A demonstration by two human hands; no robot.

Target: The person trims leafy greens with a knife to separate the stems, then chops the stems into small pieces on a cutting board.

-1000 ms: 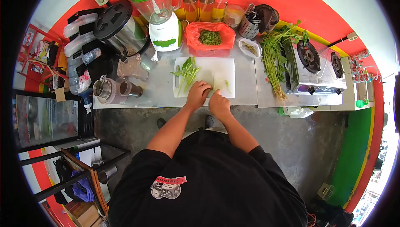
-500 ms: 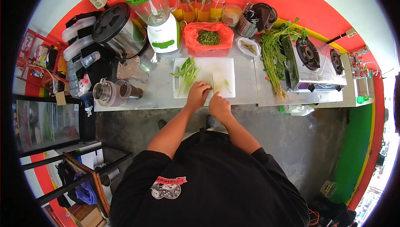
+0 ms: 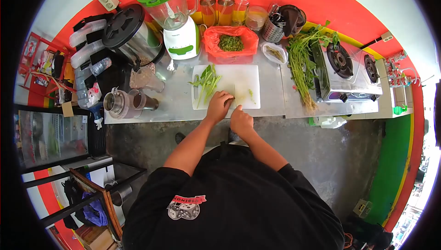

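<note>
My right hand (image 3: 241, 120) is wrapped round the handle of a knife at the board's front edge. The thin knife blade (image 3: 234, 93) points away from me over the white cutting board (image 3: 243, 70). Beside the blade, my left hand (image 3: 220, 106) is closed with bent fingers on the board; whatever is under its fingertips is hidden. Leafy green stems (image 3: 207, 83) lie on the board's left half, just beyond my left hand. A few small cut green pieces (image 3: 251, 95) are to the right of the blade.
Behind the board, an orange-red plastic bag (image 3: 211, 43) holds chopped greens. A blender (image 3: 180, 39) and pump bottles (image 3: 225, 9) stand along the wall. To the right are a bundle of long-stemmed greens (image 3: 301, 68) and a gas stove (image 3: 351, 82). Jars (image 3: 117, 103) sit front left.
My right hand has shifted slightly down toward me. My left hand stays closed in nearly the same place, and the greens look unchanged.
</note>
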